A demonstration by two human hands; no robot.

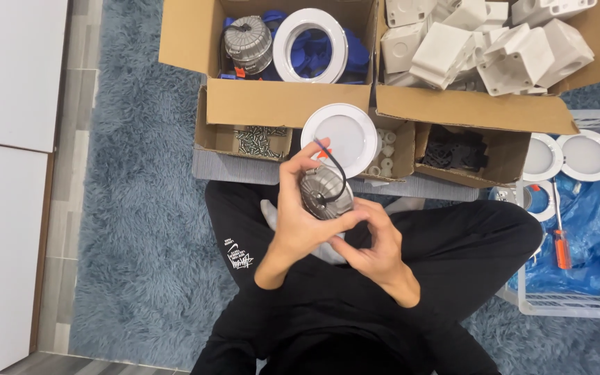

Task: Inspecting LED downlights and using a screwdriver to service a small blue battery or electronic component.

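Head view: we grip the finned downlight housing (324, 194) in our left hand (298, 221) over our lap (right hand (376, 239) pinching its edge); its looped wire (336, 170) could snag.

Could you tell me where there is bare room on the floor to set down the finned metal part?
The blue rug is bare left of the cardboard boxes and the person's knee. The boxes are full, and the white basket at right holds round lights and an orange screwdriver. Both hands hold the part.
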